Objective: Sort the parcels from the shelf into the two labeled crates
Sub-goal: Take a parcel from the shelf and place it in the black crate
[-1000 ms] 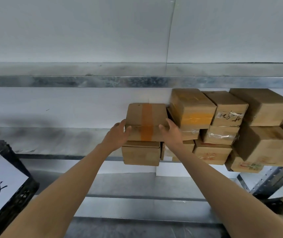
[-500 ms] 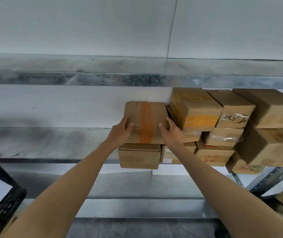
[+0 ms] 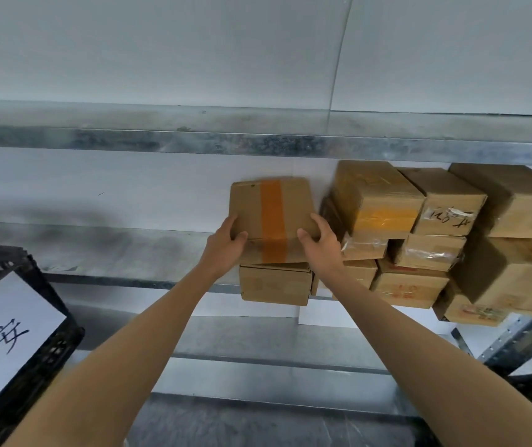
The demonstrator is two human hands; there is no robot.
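**Hazards.** The taped parcel (image 3: 274,211) rests on a smaller plain parcel (image 3: 274,285), and an irregular stack of parcels (image 3: 377,201) stands just beside it on the right. If the taped parcel is drawn out at an angle, its right edge is likely to drag the stack, and the loosely piled boxes could slide off the shelf (image 3: 97,250). The plain parcel beneath it overhangs the shelf edge, so friction may pull it forward too. Both grips are at the near corners only, so a heavy parcel could tip away from the person.

**Position.** The taped parcel is on the shelf, held between the two hands. The left hand (image 3: 226,243) grasps its near left corner, with the thumb on the front face and the fingers curled round the side. The right hand (image 3: 321,245) grasps the near right corner in the same way. A black labeled crate (image 3: 61,346) stands well below and to the left of the taped parcel.
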